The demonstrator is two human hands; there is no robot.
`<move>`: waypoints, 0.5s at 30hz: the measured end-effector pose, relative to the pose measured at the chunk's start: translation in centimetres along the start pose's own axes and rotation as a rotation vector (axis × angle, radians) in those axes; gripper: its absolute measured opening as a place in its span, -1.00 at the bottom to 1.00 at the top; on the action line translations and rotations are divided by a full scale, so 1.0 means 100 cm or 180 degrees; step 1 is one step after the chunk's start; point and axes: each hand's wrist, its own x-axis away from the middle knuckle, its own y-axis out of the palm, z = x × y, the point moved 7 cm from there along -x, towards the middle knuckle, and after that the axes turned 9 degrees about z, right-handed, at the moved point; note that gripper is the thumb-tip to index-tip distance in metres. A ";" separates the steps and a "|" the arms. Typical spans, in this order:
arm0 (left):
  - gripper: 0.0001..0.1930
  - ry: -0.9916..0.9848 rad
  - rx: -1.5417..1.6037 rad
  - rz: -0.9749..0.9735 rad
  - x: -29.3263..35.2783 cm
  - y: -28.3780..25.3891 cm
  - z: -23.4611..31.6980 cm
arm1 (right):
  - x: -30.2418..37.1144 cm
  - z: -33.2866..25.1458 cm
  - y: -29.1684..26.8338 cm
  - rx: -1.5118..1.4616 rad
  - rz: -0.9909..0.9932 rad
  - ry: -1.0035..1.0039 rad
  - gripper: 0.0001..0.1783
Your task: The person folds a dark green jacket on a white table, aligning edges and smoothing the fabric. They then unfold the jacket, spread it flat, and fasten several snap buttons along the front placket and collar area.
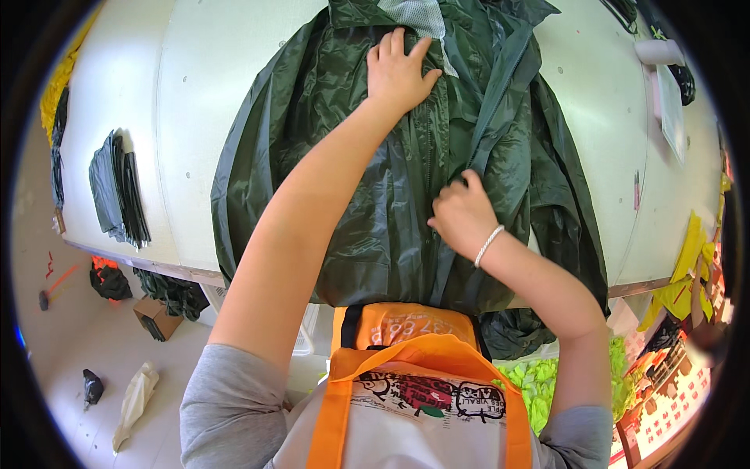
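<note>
A dark green rain jacket (367,187) lies spread on the white table, its front parted and its lower hem reaching the near table edge. White mesh lining (416,17) shows at the collar. My left hand (400,70) rests flat on the upper left front panel, fingers spread. Lower down, my right hand (465,211), wearing a beaded bracelet (489,245), has its fingers curled on the jacket's front edge near the zipper. Exactly what part is pinched there is hidden by the fingers.
On the white table (195,94), folded dark garments (117,191) lie to the left. A white roll (658,52) and a pen (637,190) are at the right. Below stand a cardboard box (156,316) and bright green material (539,391); yellow fabric (687,266) hangs at the right edge.
</note>
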 end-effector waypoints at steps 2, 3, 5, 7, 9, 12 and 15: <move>-0.29 -0.0312 0.0014 -0.0285 -0.015 -0.008 -0.012 | 0.011 -0.008 0.002 -0.0086 0.0774 -0.0235 -0.83; -0.23 -0.0320 -0.0094 -0.0178 -0.022 -0.007 -0.022 | 0.015 -0.009 0.001 -0.0222 0.0820 -0.0263 -0.81; -0.22 -0.0074 -0.0073 0.0097 -0.039 -0.013 -0.031 | 0.019 -0.013 0.001 -0.0314 0.0663 -0.0356 -0.85; -0.23 0.0133 -0.0193 0.0131 -0.059 -0.014 -0.034 | 0.022 -0.017 0.000 -0.0496 0.0566 -0.0551 -0.88; -0.26 0.0315 -0.0441 0.0047 -0.077 -0.009 -0.032 | 0.025 -0.019 0.003 -0.0464 0.0576 -0.0765 -0.91; -0.32 -0.0030 -0.0219 0.0036 -0.101 0.006 -0.049 | 0.020 -0.019 0.011 -0.0207 0.0545 -0.0818 -0.92; -0.40 0.0321 0.0209 0.0652 -0.111 -0.001 -0.057 | 0.016 -0.014 0.002 -0.0080 0.0604 -0.0942 -0.92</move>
